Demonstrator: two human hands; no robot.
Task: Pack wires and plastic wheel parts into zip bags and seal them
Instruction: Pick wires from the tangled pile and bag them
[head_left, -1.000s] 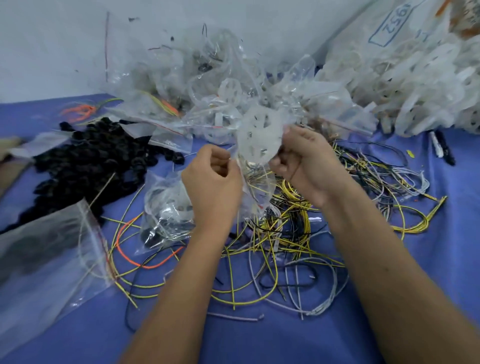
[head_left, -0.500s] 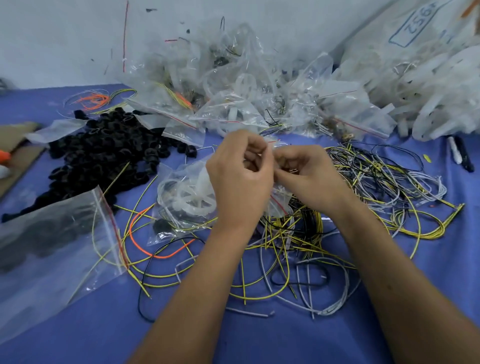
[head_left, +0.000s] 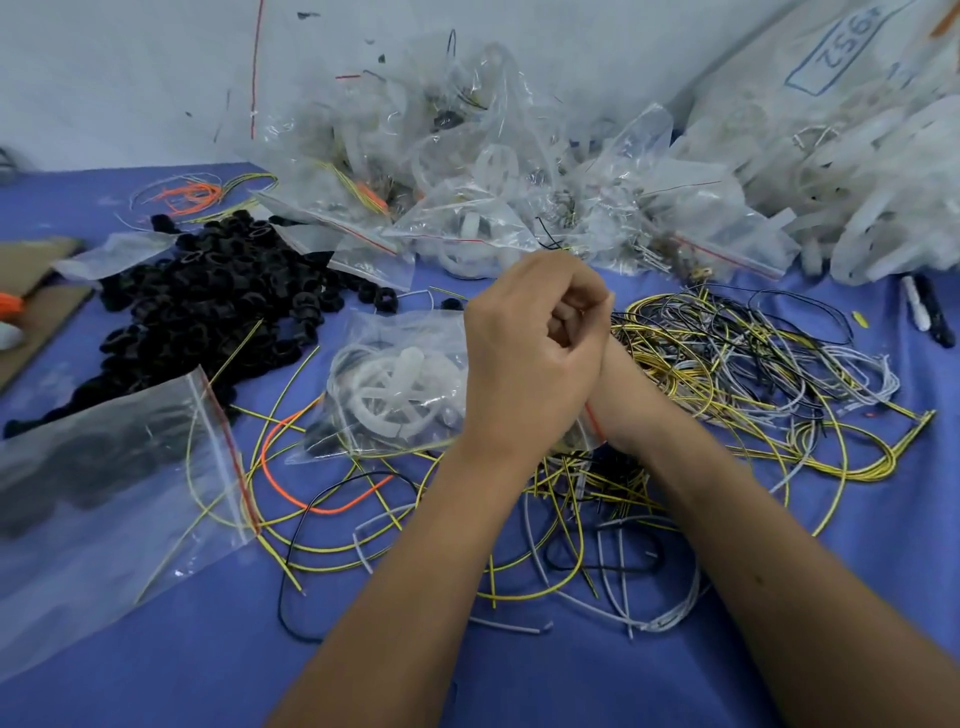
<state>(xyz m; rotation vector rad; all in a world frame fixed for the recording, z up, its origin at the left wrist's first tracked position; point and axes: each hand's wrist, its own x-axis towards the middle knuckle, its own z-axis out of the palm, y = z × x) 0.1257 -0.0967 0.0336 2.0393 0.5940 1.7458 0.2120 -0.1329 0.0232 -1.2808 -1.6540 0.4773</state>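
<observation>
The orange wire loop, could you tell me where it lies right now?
In the head view the orange wire loop lies left of centre on the blue table, just below the bagged white wheel.

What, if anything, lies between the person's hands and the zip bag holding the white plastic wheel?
Nothing visible. The left hand already lies on the zip bag at its red-striped end, hiding most of the right hand behind it. The loose wires lie under and beside the bag, not between.
</observation>
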